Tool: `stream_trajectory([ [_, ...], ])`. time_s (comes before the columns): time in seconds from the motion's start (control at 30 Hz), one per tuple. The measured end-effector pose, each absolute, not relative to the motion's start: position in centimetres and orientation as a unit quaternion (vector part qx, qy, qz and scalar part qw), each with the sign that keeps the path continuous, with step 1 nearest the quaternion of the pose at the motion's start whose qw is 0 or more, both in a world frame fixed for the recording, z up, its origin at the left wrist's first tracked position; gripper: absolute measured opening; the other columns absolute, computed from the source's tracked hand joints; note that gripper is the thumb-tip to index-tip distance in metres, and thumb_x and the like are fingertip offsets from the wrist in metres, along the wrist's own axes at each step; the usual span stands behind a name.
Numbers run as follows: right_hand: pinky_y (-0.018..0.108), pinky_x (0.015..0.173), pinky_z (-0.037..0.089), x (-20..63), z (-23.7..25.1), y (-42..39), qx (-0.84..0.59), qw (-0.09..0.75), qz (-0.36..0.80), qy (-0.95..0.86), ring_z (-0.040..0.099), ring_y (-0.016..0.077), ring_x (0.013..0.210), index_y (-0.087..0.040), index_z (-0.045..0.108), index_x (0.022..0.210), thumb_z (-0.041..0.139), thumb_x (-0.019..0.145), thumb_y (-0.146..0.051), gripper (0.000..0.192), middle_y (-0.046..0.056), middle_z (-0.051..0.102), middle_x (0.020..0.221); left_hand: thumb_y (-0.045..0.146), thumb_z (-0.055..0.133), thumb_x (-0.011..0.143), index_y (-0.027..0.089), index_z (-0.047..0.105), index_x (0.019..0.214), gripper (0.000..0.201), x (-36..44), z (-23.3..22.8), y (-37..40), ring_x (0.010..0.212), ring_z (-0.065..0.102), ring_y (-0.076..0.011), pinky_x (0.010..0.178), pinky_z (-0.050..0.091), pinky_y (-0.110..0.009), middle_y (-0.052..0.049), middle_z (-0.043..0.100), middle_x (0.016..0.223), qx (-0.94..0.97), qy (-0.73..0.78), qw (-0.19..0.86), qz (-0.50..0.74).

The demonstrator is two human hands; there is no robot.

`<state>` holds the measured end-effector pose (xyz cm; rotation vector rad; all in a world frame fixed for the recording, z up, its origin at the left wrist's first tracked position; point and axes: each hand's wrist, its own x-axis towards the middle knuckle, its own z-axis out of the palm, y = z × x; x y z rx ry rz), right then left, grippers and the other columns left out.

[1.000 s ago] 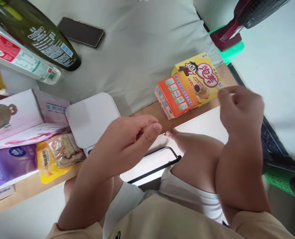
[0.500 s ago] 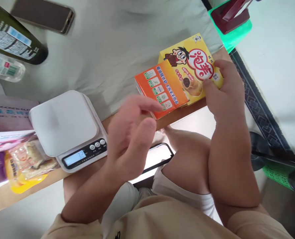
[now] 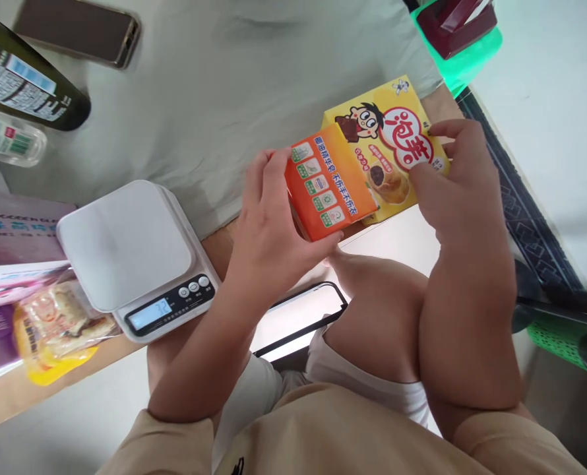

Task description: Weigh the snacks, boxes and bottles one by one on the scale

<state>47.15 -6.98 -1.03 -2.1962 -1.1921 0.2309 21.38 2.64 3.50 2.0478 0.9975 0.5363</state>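
Cream-puff box (image 3: 395,138), yellow, together with the orange soap box (image 3: 330,185), on the table (image 3: 118,349), right of the digital kitchen scale (image 3: 130,244). Beyond the scale, grey cloth (image 3: 244,99) over most of the tabletop. Beyond the scale and to its left, dark green bottle (image 3: 26,72), cut off by the view's edge. Well right of the scale, pinched in the right hand (image 3: 462,165): right end of the cream-puff box, thumb on the printed face. Closer to the scale, clasped in the left hand (image 3: 274,227): left end of the soap box, thumb along the near side. Between the boxes, an overlap, soap box in front; leaning or stacked, impossible to tell. Beyond the scale, dark smartphone (image 3: 78,30). Just left of the scale, clear-wrapped snack packet (image 3: 56,313). On the scale's front, lit display (image 3: 150,315) and three round buttons (image 3: 193,287).
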Motion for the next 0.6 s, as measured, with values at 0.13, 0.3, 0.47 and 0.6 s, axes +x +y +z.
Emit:
stream_trajectory([
  [0.13, 0.053, 0.090, 0.061, 46.4, 0.0, -6.8, -0.865, 0.330, 0.106, -0.362, 0.068, 0.0325, 0.113, -0.033, 0.055, 0.124, 0.063, 0.082, -0.027, 0.043, 0.008, 0.068, 0.118, 0.032, 0.092, 0.071, 0.030, 0.042, 0.146, 0.091, 21.2, 3.5, 1.8, 0.150, 0.051, -0.0348, 0.115, 0.060, -0.052, -0.016, 0.045, 0.159, 0.818, 0.377, 0.381, 0.210],
  [0.3, 0.051, 0.084, 0.061, 46.2, -0.2, -6.4, -0.864, 0.345, 0.090, -0.355, 0.068, 0.0295, 0.101, -0.035, 0.055, 0.121, 0.063, 0.080, -0.027, 0.042, 0.006, 0.068, 0.111, 0.033, 0.090, 0.071, 0.031, 0.041, 0.149, 0.092, 21.1, 3.3, 1.5, 0.149, 0.053, -0.0360, 0.118, 0.057, -0.055, -0.016, 0.043, 0.161, 0.814, 0.381, 0.391, 0.199],
  [0.47, 0.056, 0.096, 0.059, 45.3, 0.6, -5.5, -0.879, 0.341, 0.113, -0.315, 0.066, 0.0326, 0.115, -0.033, 0.054, 0.122, 0.061, 0.078, -0.024, 0.045, 0.008, 0.065, 0.113, 0.034, 0.091, 0.069, 0.032, 0.041, 0.152, 0.097, 21.0, 3.2, 1.7, 0.149, 0.052, -0.0382, 0.117, 0.057, -0.054, -0.015, 0.043, 0.162, 0.812, 0.387, 0.395, 0.188],
  [0.6, 0.063, 0.103, 0.056, 44.9, 0.7, -5.4, -0.901, 0.308, 0.112, -0.284, 0.067, 0.0315, 0.114, -0.033, 0.055, 0.127, 0.062, 0.077, -0.021, 0.052, 0.007, 0.064, 0.119, 0.038, 0.093, 0.068, 0.032, 0.038, 0.154, 0.102, 20.8, 2.7, 1.8, 0.154, 0.047, -0.0397, 0.122, 0.052, -0.057, -0.016, 0.042, 0.163, 0.820, 0.374, 0.391, 0.184],
])
